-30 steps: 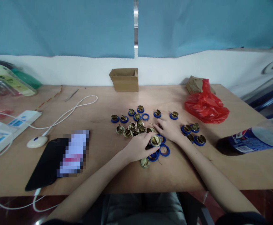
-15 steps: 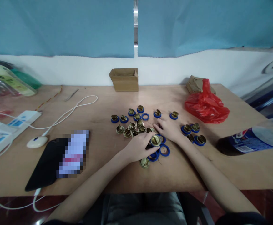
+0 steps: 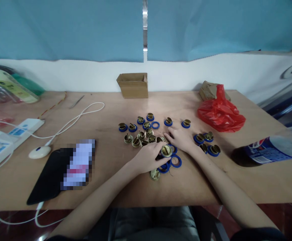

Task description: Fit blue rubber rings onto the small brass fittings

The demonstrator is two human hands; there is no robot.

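My left hand [image 3: 148, 158] is closed on a round brass piece with a slotted middle [image 3: 166, 151], thumb and fingers at its rim. My right hand [image 3: 180, 139] rests just beyond it, fingers apart and pointing left; the fingertips are beside the cluster of brass pieces, and whether they touch one I cannot tell. Blue rings [image 3: 176, 161] lie loose below and between the hands, partly covered by the left one. Another round pale brass piece [image 3: 155, 174] lies under the left wrist. Past the fingers are several brass pieces with pale rims [image 3: 136, 142].
Brass pieces seated in blue rings [image 3: 122, 127] stand at the back and right [image 3: 213, 150]. Against the wall is a cardboard box [image 3: 133, 87]. A red plastic bag [image 3: 221, 113] and cola bottle [image 3: 258, 150] are right; a phone [image 3: 79, 165], white cable and power strip [image 3: 15, 140] left.
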